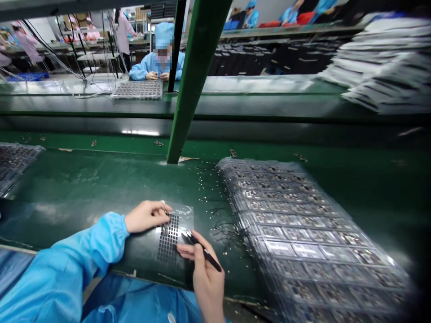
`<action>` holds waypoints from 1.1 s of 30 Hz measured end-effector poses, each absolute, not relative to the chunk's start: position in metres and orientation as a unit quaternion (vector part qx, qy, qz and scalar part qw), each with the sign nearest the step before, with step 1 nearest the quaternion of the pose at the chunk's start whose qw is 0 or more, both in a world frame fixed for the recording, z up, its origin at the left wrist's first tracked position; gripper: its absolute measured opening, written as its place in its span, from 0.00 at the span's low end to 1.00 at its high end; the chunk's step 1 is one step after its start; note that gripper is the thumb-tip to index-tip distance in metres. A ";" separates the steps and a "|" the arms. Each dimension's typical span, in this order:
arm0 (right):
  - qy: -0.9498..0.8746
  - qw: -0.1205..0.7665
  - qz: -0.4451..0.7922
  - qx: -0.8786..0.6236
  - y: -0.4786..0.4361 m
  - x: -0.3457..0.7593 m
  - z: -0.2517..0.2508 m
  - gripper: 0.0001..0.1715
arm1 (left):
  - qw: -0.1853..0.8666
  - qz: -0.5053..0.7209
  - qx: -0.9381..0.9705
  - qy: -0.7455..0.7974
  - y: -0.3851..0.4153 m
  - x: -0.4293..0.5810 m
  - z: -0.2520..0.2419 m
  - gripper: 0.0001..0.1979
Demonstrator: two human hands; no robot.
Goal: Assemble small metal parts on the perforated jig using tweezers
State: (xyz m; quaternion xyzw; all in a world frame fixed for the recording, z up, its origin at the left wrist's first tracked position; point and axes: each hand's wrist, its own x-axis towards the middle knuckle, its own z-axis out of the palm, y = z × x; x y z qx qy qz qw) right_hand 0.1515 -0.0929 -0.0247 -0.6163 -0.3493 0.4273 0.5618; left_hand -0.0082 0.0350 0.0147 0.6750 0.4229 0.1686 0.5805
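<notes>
- left hand [146, 216] — fingertips pinched shut on top edge of clear sheet [182, 214], blue sleeve down to the wrist
- sheet lies flat on green bench [84, 188], near its front edge, between both hands; grid of small dark parts [168, 240] on its left half
- right hand [205, 276] closed round thin black tool [204, 252], held like a pen; tip touches sheet just right of the grid
- stack of clear trays [303, 237] just right of the hands, blurred
- loose specks [202, 197] on bench between sheet and trays
- green post [191, 80] stands behind; person [158, 60] in blue beyond it, hands by far tray [138, 89] — well apart
</notes>
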 end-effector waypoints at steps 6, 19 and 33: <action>-0.295 0.604 0.438 -0.597 -0.092 0.152 -0.024 0.32 | 0.410 0.279 0.589 0.638 0.169 -0.031 0.032 0.13; -0.320 0.618 0.405 -0.592 -0.083 0.155 -0.036 0.16 | 0.081 0.210 0.672 0.706 0.260 -0.033 0.023 0.21; -0.340 0.597 0.428 -0.587 -0.083 0.160 -0.032 0.24 | 0.068 0.212 0.722 0.656 0.249 -0.005 0.054 0.12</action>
